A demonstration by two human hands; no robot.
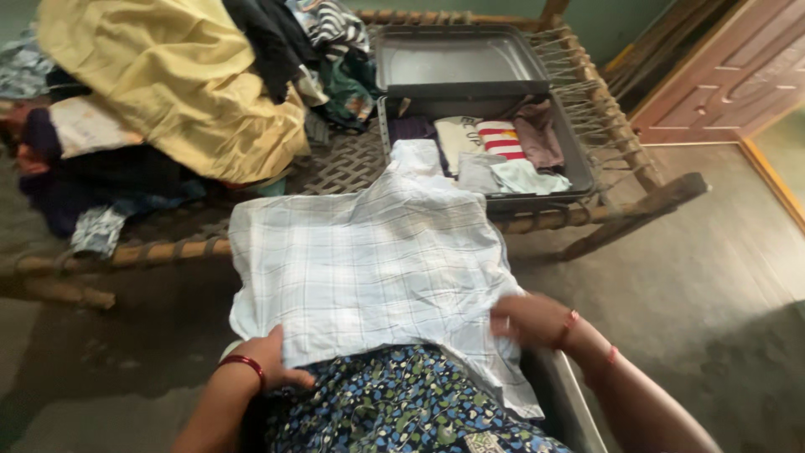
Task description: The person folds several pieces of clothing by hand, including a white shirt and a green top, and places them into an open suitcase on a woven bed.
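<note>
Fingers of the left hand (267, 356) were curled over the near left edge of a white checked shirt (369, 268), thumb on top and the other fingers tucked beneath the cloth, so the hem was pinched between them. Fingers of the right hand (530, 319) lay narrow and bent on the shirt's near right edge, pressing or gripping the fabric; whether cloth ran under them could not be told, as that hand was blurred. Between the two hands the shirt was spread flat, front down or up not discernible, its near hem draped over a blue floral garment (394, 403) on the person's lap. Beyond the fingertips the shirt's far end reached onto a woven rope cot (344, 168) and touched the rim of an open grey suitcase (579, 159). Folded clothes, among them a red-and-white striped piece (501, 138), lay packed in the suitcase, well beyond the right fingers. Far past the left fingers a heap of loose clothes sat on the cot, topped by a yellow cloth (176, 84). Red bangles ringed both wrists.
</note>
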